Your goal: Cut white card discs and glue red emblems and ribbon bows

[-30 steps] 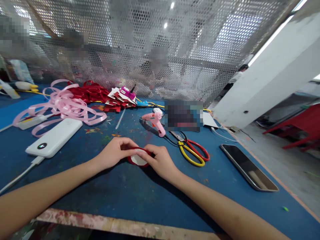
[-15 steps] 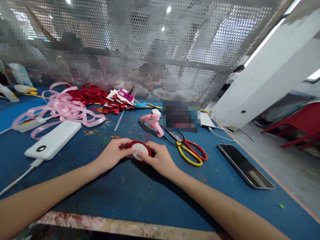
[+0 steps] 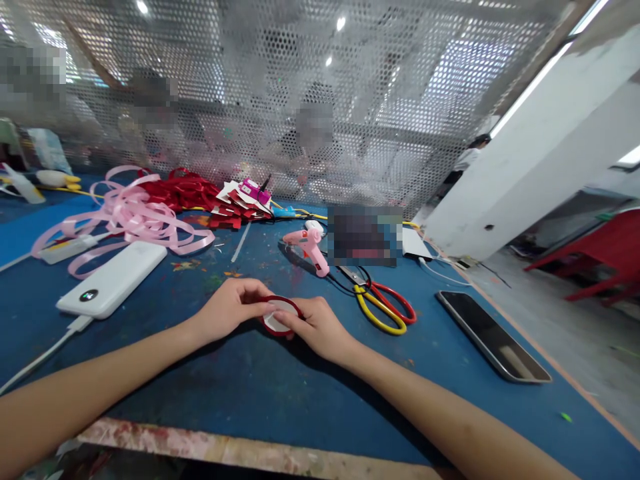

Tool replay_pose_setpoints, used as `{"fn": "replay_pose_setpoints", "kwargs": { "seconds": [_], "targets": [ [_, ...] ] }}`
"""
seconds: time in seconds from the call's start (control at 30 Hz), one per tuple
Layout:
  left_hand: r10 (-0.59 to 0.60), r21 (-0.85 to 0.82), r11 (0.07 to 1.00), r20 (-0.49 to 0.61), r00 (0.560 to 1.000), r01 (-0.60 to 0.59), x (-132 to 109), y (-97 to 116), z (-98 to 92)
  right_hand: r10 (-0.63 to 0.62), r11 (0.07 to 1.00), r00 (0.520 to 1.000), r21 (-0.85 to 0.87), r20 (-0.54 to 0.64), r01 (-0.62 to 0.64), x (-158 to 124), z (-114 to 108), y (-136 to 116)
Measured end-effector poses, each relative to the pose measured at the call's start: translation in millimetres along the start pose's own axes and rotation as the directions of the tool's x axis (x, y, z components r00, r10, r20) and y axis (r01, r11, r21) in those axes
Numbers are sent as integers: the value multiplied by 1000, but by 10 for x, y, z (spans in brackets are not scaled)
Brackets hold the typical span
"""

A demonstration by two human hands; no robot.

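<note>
Between my two hands is a small round piece with a red rim and a white disc face (image 3: 274, 323), held just above the table. My left hand (image 3: 227, 311) pinches its left edge, the thumb lying over the white face. On the other side my right hand (image 3: 324, 331) grips the right edge, its thumb also pressed on the white. Fingers behind the piece are mostly hidden. Just beyond them lies a pink glue gun (image 3: 313, 252). Scissors (image 3: 374, 313) with one yellow and one red handle rest to its right.
A white power bank (image 3: 117, 280) with a cable sits at left, near looped pink ribbon (image 3: 135, 217). Behind are red ribbon (image 3: 183, 190) and red-and-white card pieces (image 3: 235, 207). A phone (image 3: 493, 337) lies at right. A perforated metal screen (image 3: 250, 100) closes the table's far side.
The round piece has tilted and sits slightly lower, showing more of its red rim at the top. My left thumb has slid further over the white face. The view shifted slightly.
</note>
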State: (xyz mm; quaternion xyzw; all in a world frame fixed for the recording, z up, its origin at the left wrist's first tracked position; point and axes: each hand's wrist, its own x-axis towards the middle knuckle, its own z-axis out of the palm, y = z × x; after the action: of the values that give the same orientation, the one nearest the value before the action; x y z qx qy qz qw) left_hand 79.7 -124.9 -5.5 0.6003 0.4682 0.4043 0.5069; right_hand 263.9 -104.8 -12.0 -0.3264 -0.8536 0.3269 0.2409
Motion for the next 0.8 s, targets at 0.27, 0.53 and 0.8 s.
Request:
{"fn": "replay_pose_setpoints", "kwargs": {
  "seconds": [0.27,0.53,0.8],
  "targets": [
    [-4,-133,991,40,999,9,-21,-56,77,82,989,990,130,-118,-67,-15,27,-81],
    [-36,102,995,224,974,13,-52,-22,24,13,999,1000,-50,0,-13,-3,-56,-61],
    [18,34,999,131,991,-22,-43,-23,64,-32,998,992,-63,-119,24,-12,-2,-68]
  ]
}}
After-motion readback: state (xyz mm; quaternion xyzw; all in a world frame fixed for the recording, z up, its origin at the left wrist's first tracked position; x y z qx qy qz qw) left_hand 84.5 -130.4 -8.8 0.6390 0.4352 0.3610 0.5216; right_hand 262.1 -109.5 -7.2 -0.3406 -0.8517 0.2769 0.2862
